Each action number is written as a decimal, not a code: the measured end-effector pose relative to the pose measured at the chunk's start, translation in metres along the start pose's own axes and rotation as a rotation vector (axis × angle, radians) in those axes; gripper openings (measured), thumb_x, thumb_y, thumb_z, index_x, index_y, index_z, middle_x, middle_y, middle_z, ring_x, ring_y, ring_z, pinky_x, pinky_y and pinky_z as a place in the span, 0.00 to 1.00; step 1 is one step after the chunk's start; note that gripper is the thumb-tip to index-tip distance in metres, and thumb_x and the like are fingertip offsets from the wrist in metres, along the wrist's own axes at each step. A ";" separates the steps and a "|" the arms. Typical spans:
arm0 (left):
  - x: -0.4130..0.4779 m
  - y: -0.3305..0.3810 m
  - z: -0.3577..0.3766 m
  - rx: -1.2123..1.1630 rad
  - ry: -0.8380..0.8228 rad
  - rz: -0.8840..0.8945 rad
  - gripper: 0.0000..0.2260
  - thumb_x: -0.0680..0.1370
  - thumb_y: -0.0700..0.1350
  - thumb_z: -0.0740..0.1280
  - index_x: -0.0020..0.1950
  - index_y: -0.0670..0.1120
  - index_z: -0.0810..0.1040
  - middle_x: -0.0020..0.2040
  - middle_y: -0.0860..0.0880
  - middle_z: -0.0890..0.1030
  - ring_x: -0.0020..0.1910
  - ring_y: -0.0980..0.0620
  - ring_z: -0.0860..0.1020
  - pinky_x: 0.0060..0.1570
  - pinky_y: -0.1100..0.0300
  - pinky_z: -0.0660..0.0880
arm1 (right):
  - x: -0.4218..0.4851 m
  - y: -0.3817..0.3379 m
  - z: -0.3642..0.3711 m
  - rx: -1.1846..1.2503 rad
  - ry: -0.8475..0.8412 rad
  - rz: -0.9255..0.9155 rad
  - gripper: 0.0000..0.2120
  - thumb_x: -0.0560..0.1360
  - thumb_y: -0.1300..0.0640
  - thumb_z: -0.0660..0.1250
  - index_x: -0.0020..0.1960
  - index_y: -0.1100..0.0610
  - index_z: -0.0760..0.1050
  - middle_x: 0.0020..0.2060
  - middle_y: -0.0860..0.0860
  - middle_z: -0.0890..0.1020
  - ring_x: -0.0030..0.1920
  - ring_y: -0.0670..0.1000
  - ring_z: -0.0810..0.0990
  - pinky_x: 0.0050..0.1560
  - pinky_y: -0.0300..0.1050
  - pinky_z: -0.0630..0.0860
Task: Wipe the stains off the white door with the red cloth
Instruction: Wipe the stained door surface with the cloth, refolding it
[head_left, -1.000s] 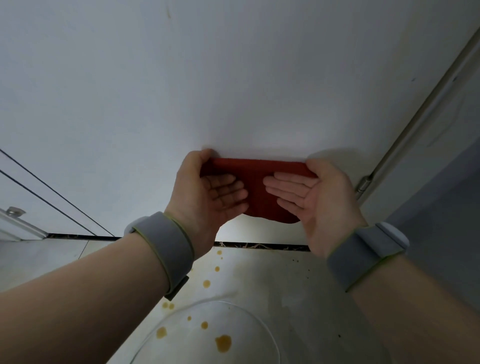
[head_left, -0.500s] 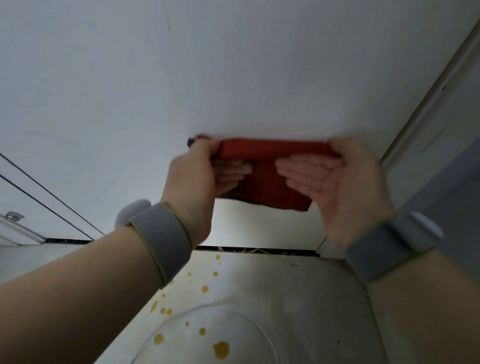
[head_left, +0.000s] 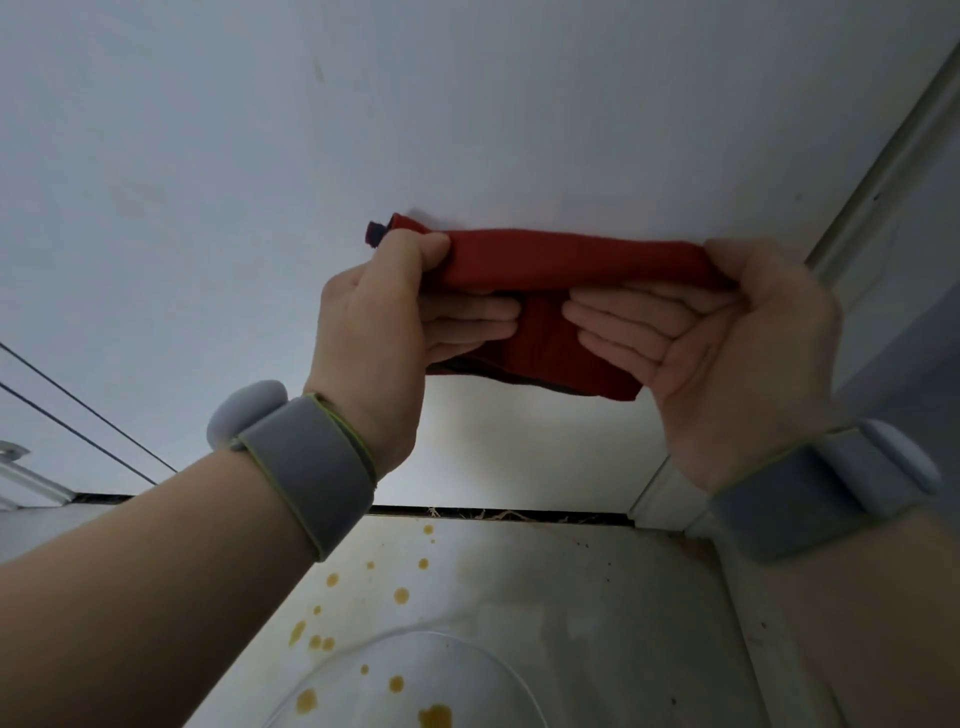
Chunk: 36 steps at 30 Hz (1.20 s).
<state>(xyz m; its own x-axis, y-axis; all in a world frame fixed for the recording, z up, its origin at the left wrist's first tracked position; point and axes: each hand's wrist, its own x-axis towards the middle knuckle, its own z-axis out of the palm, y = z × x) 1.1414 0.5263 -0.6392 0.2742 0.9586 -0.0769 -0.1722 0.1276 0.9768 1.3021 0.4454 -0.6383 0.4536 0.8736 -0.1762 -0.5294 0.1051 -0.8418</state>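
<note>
Red cloth (head_left: 571, 260) is raised higher on the white door (head_left: 467, 130) than half a second ago, stretched between left hand (head_left: 379, 322) and right hand (head_left: 727, 353), each clamped on one end, so the yellowish smear (head_left: 483, 441) lower on the door may be missed and a pinched end dropped.

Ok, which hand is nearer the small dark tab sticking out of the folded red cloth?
Left. The left hand pinches the folded red cloth right beside the small dark tab; the right hand holds the cloth's opposite end.
</note>
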 end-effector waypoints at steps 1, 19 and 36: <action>0.001 -0.004 -0.002 0.007 -0.005 -0.021 0.17 0.83 0.44 0.58 0.51 0.35 0.81 0.41 0.36 0.87 0.44 0.38 0.87 0.54 0.49 0.83 | 0.002 0.005 -0.003 0.011 0.008 0.015 0.26 0.83 0.50 0.51 0.52 0.71 0.78 0.45 0.66 0.86 0.48 0.62 0.87 0.59 0.55 0.81; 0.011 -0.069 -0.027 0.105 -0.015 -0.296 0.18 0.81 0.40 0.58 0.60 0.25 0.75 0.41 0.33 0.86 0.44 0.38 0.87 0.53 0.52 0.83 | 0.018 0.079 -0.034 0.030 0.203 0.208 0.24 0.83 0.55 0.51 0.43 0.71 0.75 0.36 0.68 0.84 0.46 0.64 0.86 0.60 0.56 0.79; 0.009 -0.071 -0.024 0.120 0.034 -0.291 0.17 0.81 0.41 0.59 0.52 0.30 0.81 0.42 0.33 0.86 0.46 0.38 0.87 0.56 0.50 0.81 | 0.013 0.074 -0.033 -0.001 0.167 0.230 0.26 0.83 0.54 0.50 0.44 0.70 0.78 0.43 0.66 0.86 0.51 0.61 0.85 0.63 0.52 0.77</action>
<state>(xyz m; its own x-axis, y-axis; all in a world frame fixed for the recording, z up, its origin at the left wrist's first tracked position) 1.1332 0.5316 -0.7136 0.2632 0.8945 -0.3614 0.0224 0.3688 0.9292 1.2921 0.4488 -0.7198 0.4333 0.7840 -0.4444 -0.6318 -0.0874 -0.7702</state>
